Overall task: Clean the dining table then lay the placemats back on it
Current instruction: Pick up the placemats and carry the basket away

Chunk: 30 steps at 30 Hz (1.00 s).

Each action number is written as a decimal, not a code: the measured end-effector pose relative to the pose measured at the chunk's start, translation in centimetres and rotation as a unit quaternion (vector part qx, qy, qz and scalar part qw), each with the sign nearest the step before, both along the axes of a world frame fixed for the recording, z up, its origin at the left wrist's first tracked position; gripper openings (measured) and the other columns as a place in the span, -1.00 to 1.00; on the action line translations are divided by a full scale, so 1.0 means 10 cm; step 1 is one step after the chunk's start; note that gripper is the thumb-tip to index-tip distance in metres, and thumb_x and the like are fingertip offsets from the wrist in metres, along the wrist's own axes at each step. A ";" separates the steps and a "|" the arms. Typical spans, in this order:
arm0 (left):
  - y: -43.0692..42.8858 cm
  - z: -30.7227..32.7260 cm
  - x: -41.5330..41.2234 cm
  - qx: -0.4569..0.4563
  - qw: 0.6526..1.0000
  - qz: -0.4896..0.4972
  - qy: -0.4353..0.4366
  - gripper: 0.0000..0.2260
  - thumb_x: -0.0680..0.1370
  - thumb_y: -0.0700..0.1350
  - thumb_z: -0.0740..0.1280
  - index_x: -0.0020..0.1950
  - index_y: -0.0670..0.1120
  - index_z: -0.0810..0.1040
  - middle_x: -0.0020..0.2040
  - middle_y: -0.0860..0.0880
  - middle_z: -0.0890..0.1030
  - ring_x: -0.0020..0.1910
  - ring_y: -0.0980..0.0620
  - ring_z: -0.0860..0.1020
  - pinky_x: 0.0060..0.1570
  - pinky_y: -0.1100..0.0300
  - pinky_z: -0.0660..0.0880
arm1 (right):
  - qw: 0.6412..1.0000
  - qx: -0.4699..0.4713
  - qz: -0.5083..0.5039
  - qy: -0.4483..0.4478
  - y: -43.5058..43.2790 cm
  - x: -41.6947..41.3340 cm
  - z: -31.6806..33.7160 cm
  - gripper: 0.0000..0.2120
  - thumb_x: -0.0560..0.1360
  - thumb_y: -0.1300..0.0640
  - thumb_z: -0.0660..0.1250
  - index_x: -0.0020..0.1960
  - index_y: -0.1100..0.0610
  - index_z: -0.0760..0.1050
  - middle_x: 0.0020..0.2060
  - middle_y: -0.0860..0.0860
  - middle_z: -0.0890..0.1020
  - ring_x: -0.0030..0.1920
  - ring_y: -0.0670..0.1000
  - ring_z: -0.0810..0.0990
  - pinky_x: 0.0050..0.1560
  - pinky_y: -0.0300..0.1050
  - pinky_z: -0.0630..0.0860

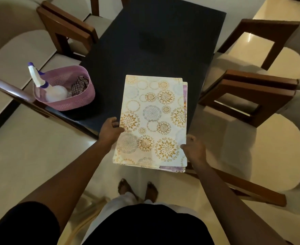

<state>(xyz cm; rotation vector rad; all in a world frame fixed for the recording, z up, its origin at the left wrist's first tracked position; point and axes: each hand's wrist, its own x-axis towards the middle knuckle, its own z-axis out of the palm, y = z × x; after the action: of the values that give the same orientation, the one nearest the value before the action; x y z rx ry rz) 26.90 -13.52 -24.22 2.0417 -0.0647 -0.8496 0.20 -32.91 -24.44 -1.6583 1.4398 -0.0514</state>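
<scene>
A: Fingers of left hand curled over the left edge of the mats, closed on the stack. Right hand pinching the right edge lower down, thumb on top, the rest hidden underneath.

B: One mat or several?

A: Several. Floral one on top, purple corners peeking out at the right and at the near edge. Stack slightly fanned, not square.

B: Resting or held up?

A: Far end over the dark surface, near end hanging past its edge above the floor. Touching the surface or hovering: cannot tell.

B: Step in hand, then?

A: Probably lifting the stack clear so the wiping can start. Surface otherwise bare, and no sign of wiping to be seen either way.

B: How to do it well?

A: Square the stack first, or the lower mats may slip out on the right. Keep both grips level, lift flat rather than dragging. Set it down somewhere off the surface, a chair seat on the right perhaps.

B: And the cleaning kit?

A: Pink basket on the near-left corner of the surface, well apart from the mats. Spray bottle leaning inside it, checked cloth tucked beside. Within easy reach of the left hand once free.

B: Anything to watch?

A: Basket close to the edge; better not to knock it while swinging the stack away.
</scene>
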 end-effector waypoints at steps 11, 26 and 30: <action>1.14 0.34 0.67 -0.051 0.980 0.185 -0.056 -0.69 0.56 -0.32 0.39 0.29 -0.15 0.59 0.11 -0.23 0.67 -0.07 -0.02 0.66 -0.07 0.03 0.65 | 0.985 -0.027 0.129 -0.113 0.35 1.08 0.37 -0.70 0.58 0.13 0.43 0.30 0.04 0.59 0.32 -0.02 0.61 0.29 0.01 0.59 0.13 -0.17 0.45; 1.64 0.49 2.51 -0.078 0.968 0.232 -0.052 -0.58 0.55 -0.23 0.39 0.42 -0.17 0.56 0.33 -0.14 0.59 0.19 -0.07 0.63 0.01 0.09 0.65 | 0.971 0.049 0.178 -0.152 0.93 3.60 0.73 -0.56 0.58 0.05 0.45 0.43 0.05 0.53 0.25 -0.06 0.62 0.24 -0.05 0.60 0.33 0.03 0.58; 1.59 0.46 2.77 -0.074 0.974 0.215 -0.013 -0.49 0.58 -0.22 0.39 0.55 -0.16 0.45 0.39 -0.16 0.56 0.28 -0.15 0.62 0.20 -0.06 0.66 | 0.972 0.080 0.164 -0.149 1.06 4.00 0.73 -0.46 0.60 0.09 0.42 0.54 0.09 0.40 0.33 -0.01 0.59 0.27 -0.04 0.60 0.28 0.01 0.60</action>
<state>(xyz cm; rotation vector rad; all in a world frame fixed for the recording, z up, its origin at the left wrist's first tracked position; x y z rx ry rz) 54.63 2.35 -19.67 1.8306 0.2828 -0.5300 40.17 -22.32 -17.18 -1.6550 0.9112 0.0023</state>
